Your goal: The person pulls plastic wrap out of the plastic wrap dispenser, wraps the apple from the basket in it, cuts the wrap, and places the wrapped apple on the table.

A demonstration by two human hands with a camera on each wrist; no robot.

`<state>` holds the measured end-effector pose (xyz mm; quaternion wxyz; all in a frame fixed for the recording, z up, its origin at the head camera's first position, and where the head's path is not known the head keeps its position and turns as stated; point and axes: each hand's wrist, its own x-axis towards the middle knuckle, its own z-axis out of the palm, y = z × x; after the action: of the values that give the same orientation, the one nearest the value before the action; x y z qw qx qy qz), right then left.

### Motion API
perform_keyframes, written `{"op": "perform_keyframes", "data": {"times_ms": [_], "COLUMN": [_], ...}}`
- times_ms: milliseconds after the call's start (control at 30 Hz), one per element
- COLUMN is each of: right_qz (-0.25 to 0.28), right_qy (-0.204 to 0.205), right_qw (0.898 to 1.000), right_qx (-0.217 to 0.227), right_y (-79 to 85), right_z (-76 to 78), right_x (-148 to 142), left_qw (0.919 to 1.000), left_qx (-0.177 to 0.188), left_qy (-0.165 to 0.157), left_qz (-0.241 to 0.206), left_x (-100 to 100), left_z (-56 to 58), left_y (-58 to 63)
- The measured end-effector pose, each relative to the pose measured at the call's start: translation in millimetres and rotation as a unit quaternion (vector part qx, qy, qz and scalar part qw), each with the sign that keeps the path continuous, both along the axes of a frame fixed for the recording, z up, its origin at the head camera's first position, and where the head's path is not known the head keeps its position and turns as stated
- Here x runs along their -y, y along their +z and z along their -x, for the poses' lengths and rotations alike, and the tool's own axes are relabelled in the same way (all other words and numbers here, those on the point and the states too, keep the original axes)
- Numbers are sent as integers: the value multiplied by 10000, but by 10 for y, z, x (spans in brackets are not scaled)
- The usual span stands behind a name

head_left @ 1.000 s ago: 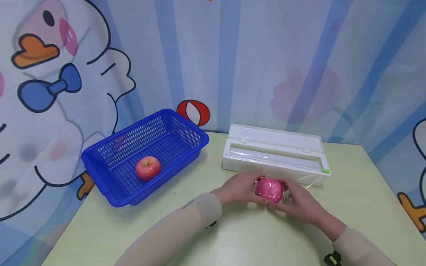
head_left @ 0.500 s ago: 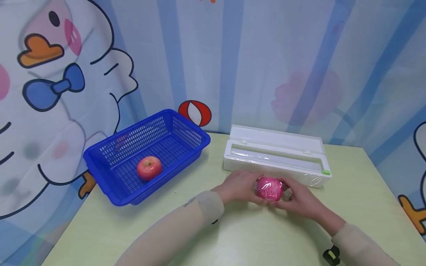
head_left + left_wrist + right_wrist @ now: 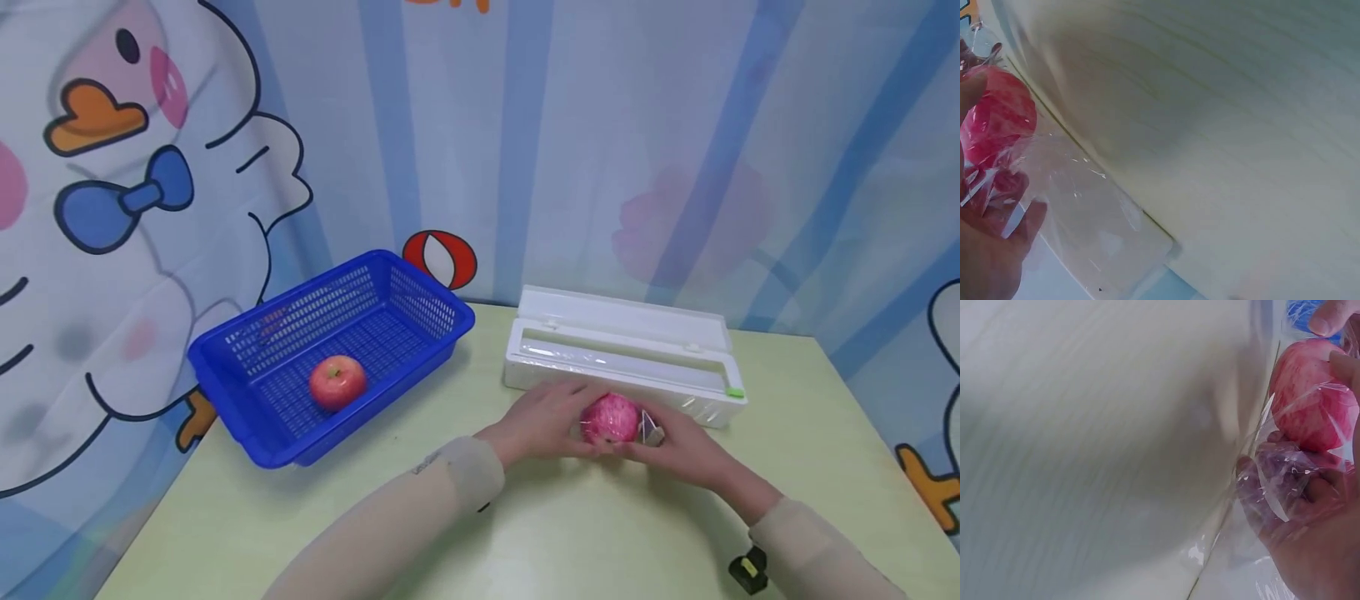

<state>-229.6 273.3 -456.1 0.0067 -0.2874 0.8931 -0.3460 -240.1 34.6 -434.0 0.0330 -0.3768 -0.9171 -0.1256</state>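
A pinkish-red apple (image 3: 612,418) in clear cling film sits between both hands, just in front of the white cling film dispenser (image 3: 626,379). My left hand (image 3: 543,421) grips the apple from its left side, and my right hand (image 3: 678,446) holds it from the right. In the left wrist view, loose cling film (image 3: 1085,200) spreads below the apple (image 3: 1000,115) and over the fingers. The right wrist view has crumpled cling film (image 3: 1285,478) across the right palm, under the apple (image 3: 1310,394). Part of the fruit is hidden by fingers.
On the left of the light table (image 3: 570,542) stands a blue plastic basket (image 3: 405,383) with one red apple (image 3: 337,382) in it. The dispenser's lid (image 3: 622,312) is raised, and a green slider (image 3: 734,392) sits at its right end. A cartoon-printed curtain (image 3: 585,125) hangs behind.
Both hands stay at the apple, which has turned slightly between them. The fingers have shifted a little around it and the film. The head view has moved slightly.
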Motion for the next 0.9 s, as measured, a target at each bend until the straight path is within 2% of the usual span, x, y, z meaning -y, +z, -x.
{"op": "perform_keyframes", "data": {"times_ms": [133, 267, 333, 667, 900], "right_qz": [-48, -63, -85, -95, -112], "right_qy": [-88, -17, 23, -149, -115], "right_qw": [9998, 9997, 9996, 9988, 9979], "right_qx": [189, 227, 251, 453, 633], "right_y": [15, 36, 45, 73, 123], "right_z": [7, 38, 50, 16, 5], "right_x": [16, 16, 9, -20, -15], "left_qw": [9986, 9935, 9915, 9913, 9970], "left_qx": [-420, -913, -1038, -1195, -732], "left_qy": [-90, -349, -432, -464, -253], "left_qz": [315, 591, 661, 297, 34], "left_x": [14, -3, -17, -91, -114], "left_z": [4, 23, 32, 64, 67], "left_y": [-1, 0, -8, -101, -81]}}
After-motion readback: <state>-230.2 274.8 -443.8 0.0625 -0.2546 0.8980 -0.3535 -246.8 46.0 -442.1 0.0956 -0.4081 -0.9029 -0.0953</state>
